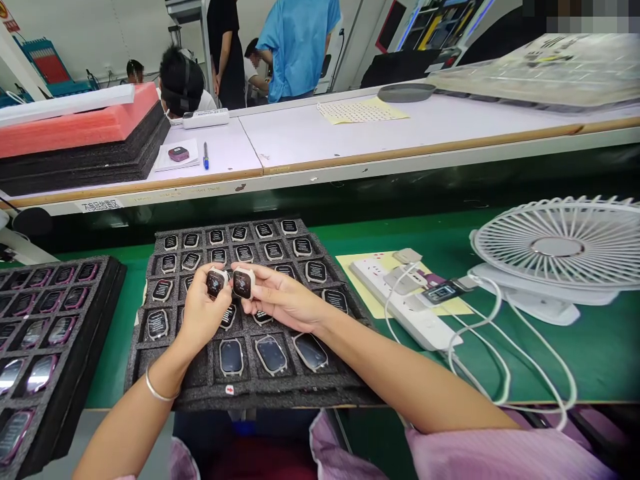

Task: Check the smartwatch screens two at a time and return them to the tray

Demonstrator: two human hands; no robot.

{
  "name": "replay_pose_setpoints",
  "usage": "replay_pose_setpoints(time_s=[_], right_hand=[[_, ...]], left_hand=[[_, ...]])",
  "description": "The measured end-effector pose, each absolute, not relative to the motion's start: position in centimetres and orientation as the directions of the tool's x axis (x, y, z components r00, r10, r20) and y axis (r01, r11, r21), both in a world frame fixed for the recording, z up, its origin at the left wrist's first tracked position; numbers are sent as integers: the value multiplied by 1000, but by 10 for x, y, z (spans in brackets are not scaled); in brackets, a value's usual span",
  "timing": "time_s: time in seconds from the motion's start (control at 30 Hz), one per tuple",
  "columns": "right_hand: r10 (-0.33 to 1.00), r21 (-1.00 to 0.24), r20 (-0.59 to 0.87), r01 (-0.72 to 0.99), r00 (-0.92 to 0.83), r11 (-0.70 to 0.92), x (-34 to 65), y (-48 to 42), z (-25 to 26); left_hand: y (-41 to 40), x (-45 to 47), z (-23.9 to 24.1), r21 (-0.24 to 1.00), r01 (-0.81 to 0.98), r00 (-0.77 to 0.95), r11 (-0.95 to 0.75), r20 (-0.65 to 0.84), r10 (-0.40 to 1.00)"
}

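Two smartwatch cases without straps are held up side by side over a black foam tray (200, 393). My left hand (203, 313) grips one smartwatch case (215, 284) between thumb and fingers. In my right hand (287, 300) is the other smartwatch case (243, 284), its screen lit like the first. Below them, the tray's square pockets hold several more pale-framed watch cases, many showing lines of white text. Three dark-screened ones, among them a watch case (271, 353), lie in the nearest row. My hands and forearms hide some of the pockets.
At left sits a second foam tray (113, 280) of purple-framed watch cases. To the right are a white power strip (405, 303) with cables, a small charging device (440, 292) and a white fan (555, 247). A raised shelf (300, 143) runs behind; people are beyond it.
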State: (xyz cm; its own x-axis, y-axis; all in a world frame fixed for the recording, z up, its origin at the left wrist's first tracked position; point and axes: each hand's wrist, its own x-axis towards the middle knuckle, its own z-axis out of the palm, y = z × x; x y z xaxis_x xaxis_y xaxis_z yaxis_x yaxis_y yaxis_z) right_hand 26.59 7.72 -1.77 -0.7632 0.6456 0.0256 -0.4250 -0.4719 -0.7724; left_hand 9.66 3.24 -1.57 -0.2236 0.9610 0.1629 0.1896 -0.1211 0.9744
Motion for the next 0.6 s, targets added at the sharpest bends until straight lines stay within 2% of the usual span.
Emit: replay_pose_setpoints(time_s=[0.6], right_hand=[[647, -776, 21, -421, -762, -471, 267, 77, -17]], left_hand=[[30, 98, -11, 975, 179, -213, -133, 170, 962]])
